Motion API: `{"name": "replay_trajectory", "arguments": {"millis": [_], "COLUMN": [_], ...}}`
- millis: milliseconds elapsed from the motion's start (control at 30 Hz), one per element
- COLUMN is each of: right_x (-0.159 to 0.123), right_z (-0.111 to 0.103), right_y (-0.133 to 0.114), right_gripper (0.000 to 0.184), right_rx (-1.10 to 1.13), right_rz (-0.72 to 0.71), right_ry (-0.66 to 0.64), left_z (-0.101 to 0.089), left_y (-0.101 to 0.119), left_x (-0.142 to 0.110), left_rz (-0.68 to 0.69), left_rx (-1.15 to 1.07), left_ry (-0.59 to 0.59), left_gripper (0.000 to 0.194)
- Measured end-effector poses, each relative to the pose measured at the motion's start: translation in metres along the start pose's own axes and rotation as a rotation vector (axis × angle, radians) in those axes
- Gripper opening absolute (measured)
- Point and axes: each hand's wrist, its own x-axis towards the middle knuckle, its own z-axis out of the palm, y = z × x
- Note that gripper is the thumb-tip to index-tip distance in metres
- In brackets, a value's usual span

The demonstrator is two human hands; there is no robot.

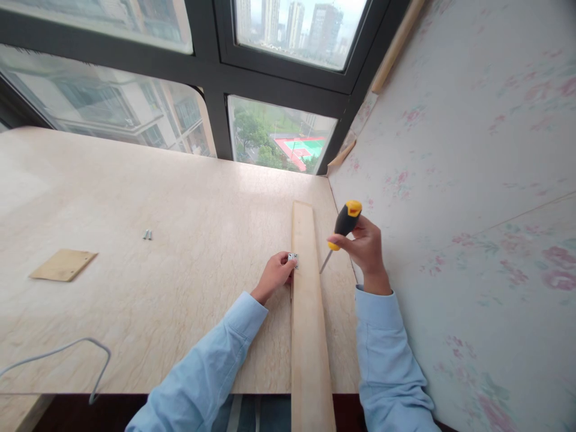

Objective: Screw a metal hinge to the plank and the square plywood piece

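"Screwdriver (345,223) first: how do you hold it?"

"My right grip (366,247) is wrapped round the black-and-yellow handle, shaft slanting down toward the right edge of the board (309,336). I can't tell whether the tip touches. It should feel light, with the handle the place to hold; the bare shaft looks slicker."

"And the left?"

"My left grip (274,274) is pinched narrow on a small metal plate (292,257), thumb on top, at the board's left edge. The plate looks thin, stiff and smooth, so I judge it could slide; best pressed by its rim, holes left free."

"What about the board?"

"It lies on the surface (202,264), its near part running past the front edge. I expect it stiff and fairly light, best steadied by its long sides. Two screws (147,234) lie well off to the left."
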Motion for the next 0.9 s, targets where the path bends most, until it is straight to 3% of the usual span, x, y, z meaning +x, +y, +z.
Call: {"name": "replay_trajectory", "arguments": {"millis": [100,267,367,633,900], "right_x": [0.003,0.003,0.003,-0.001,-0.005], "right_z": [-0.009,-0.004,0.004,0.007,0.013], "right_y": [0.004,0.024,0.042,0.069,0.081], "right_gripper": [0.046,0.042,0.039,0.037,0.037], "right_rx": [-0.068,-0.566,-0.696,-0.733,-0.709], "right_rz": [0.106,0.291,0.395,0.608,0.782], "right_ry": [0.008,-0.264,-0.378,-0.5,-0.603], "left_z": [0.0,0.0,0.0,-0.001,0.001], "left_y": [-0.001,0.001,0.001,-0.007,-0.013], "left_x": [0.001,0.0,-0.001,0.003,0.005], "left_rz": [0.0,-0.011,-0.003,0.04,0.109], "left_rx": [0.004,0.028,0.052,0.077,0.179], "left_ry": [0.002,0.054,0.067,0.038,0.116], "left_gripper": [0.023,0.027,0.03,0.031,0.032]}}
